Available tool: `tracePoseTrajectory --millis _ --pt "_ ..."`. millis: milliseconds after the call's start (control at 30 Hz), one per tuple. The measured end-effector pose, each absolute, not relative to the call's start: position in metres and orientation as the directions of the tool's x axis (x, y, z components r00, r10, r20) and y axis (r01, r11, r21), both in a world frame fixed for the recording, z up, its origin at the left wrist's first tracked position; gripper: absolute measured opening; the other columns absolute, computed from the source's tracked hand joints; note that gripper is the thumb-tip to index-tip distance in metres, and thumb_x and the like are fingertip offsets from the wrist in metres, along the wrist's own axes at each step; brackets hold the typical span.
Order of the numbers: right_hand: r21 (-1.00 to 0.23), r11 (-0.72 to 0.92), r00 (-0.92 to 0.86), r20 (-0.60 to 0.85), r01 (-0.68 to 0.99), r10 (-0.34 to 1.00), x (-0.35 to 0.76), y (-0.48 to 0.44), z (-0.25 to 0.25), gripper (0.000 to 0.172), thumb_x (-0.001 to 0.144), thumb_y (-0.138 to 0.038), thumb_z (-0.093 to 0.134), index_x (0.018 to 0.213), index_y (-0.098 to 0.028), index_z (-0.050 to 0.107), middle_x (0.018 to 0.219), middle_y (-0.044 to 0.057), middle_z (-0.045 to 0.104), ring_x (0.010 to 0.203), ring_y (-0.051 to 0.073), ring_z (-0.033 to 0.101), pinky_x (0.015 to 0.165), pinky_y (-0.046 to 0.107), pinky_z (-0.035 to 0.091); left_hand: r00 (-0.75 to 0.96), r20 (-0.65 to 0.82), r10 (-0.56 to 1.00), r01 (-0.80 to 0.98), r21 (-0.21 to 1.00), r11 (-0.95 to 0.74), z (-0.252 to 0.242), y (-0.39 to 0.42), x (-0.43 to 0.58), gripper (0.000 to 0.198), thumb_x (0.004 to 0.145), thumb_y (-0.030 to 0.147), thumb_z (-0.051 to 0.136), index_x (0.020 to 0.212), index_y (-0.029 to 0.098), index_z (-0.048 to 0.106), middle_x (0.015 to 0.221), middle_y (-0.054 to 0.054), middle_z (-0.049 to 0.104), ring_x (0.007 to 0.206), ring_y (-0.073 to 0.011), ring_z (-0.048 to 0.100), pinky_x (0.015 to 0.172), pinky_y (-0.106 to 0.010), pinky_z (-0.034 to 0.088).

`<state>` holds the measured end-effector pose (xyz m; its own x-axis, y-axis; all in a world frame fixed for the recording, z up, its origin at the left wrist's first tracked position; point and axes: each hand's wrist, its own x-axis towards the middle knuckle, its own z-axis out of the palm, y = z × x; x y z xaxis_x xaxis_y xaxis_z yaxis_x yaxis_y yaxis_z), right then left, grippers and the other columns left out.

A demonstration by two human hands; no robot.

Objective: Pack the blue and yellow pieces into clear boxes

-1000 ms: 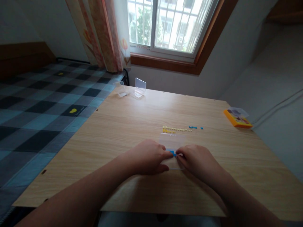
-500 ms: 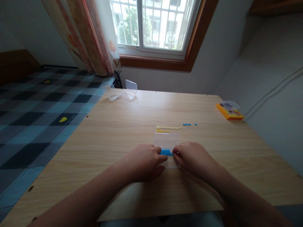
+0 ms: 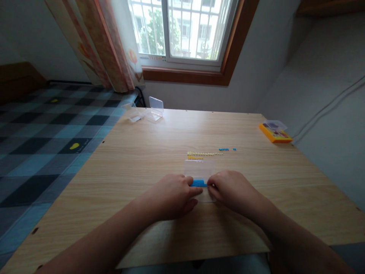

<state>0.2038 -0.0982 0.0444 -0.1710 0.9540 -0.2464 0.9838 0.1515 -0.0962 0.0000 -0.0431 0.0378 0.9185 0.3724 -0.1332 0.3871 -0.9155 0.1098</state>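
Note:
A stepped strip of small blue blocks lies over a clear plastic sheet or box lid, low in the middle of the head view. My left hand holds the strip's left end, with fingertips above and below it and the thumb lower down. At the right end, where the strip narrows to a thin row, my right hand is closed in a pinch. Its fingertips hide that tip. Just beyond the sheet are a row of tiny yellow pieces and a longer row of cream pieces.
Several loose blue pieces lie farther right on the wooden table. Clear plastic boxes stand open at the far left corner. An orange-yellow box sits by the right wall. A checked bed adjoins the table's left side.
The view has shifted slightly. Both hands stay at the blue strip in nearly the same pose, and the left fingers have moved only a little.

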Motion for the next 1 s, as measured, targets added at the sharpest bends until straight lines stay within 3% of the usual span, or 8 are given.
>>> tracePoseTrajectory --millis 467,700,1000 --pt "-0.114 0.142 -0.165 -0.229 0.983 0.959 0.205 -0.095 0.041 0.031 0.095 -0.027 0.052 0.081 -0.022 0.079 0.085 0.008 0.079 0.073 0.021 0.070 0.059 0.030 0.032 0.916 -0.111 0.385 0.396 0.101 -0.913 0.033 -0.045 0.002 0.029 0.095 0.030 0.057 0.121 0.029 0.070 0.095 -0.007 0.067 0.079 -0.0257 0.067 0.067 -0.036 0.053" --pt "-0.117 0.130 -0.155 -0.235 0.985 0.959 0.206 -0.094 0.039 0.031 0.095 -0.027 0.052 0.082 -0.021 0.080 0.086 0.009 0.079 0.074 0.020 0.070 0.060 0.030 0.034 0.916 -0.090 0.391 0.400 0.112 -0.910 0.027 -0.045 0.002 0.036 0.095 0.045 0.063 0.126 0.027 0.068 0.100 -0.009 0.067 0.085 -0.0283 0.068 0.072 -0.038 0.054" --pt "-0.112 0.127 -0.150 -0.238 0.986 0.960 0.206 -0.094 0.040 0.031 0.095 -0.027 0.052 0.084 -0.022 0.081 0.087 0.010 0.080 0.075 0.021 0.071 0.060 0.030 0.034 0.915 -0.093 0.394 0.401 0.086 -0.912 0.025 -0.045 0.002 0.040 0.094 0.050 0.065 0.128 0.029 0.067 0.100 -0.008 0.068 0.087 -0.0289 0.068 0.070 -0.038 0.054"
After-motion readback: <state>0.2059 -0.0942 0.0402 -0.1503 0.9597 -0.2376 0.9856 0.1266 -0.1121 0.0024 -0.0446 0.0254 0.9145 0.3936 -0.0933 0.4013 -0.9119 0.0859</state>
